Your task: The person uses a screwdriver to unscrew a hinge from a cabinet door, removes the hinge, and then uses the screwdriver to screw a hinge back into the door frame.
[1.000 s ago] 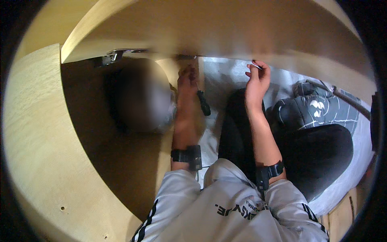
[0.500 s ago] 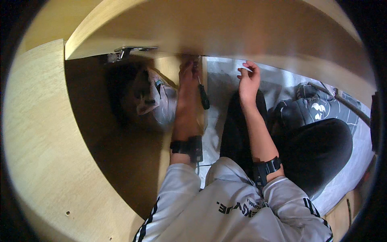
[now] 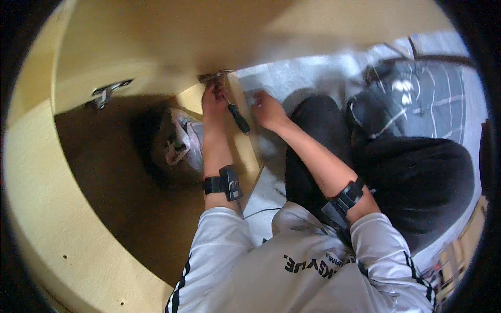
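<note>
Right hand (image 3: pixel 267 110) drew in toward the screwdriver (image 3: pixel 239 120).
It had been farther right; now both hands were near the tool, which slanted below the left hand (image 3: pixel 212 100), near the hinge (image 3: pixel 211 77). Fingers curled on both; whether either pinched anything, I couldn't tell.

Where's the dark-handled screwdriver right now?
In the head view, the dark-handled screwdriver is just left of centre in the upper half, between the left hand and the right hand, against the pale wooden board.
</note>
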Demonstrator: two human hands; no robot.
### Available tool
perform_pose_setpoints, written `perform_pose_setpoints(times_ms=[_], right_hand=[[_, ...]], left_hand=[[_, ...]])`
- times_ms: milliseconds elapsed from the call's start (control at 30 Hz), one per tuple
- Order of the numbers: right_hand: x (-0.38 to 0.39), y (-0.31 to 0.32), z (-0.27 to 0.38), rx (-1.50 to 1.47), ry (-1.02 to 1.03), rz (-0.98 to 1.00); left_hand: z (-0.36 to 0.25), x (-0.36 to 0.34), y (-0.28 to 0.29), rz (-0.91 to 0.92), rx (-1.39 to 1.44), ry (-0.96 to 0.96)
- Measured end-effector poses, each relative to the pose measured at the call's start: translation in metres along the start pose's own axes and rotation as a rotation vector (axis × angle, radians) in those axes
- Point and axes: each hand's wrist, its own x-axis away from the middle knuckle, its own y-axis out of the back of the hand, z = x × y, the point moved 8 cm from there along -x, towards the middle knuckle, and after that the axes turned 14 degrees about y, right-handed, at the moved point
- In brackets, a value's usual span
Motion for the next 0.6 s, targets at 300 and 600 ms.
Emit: perform_pose_setpoints(times_ms=[300,600], right_hand=[[0.028,-0.035,-0.013,-0.180,-0.037,0.019],[0.053,-0.058,-0.006,-0.455,-0.157,-0.098]], left_hand=[[0.023,0.016,-0.017,-0.024,0.043,0.167],[0.009,0.018,-0.017,-0.064,0.177,0.216]])
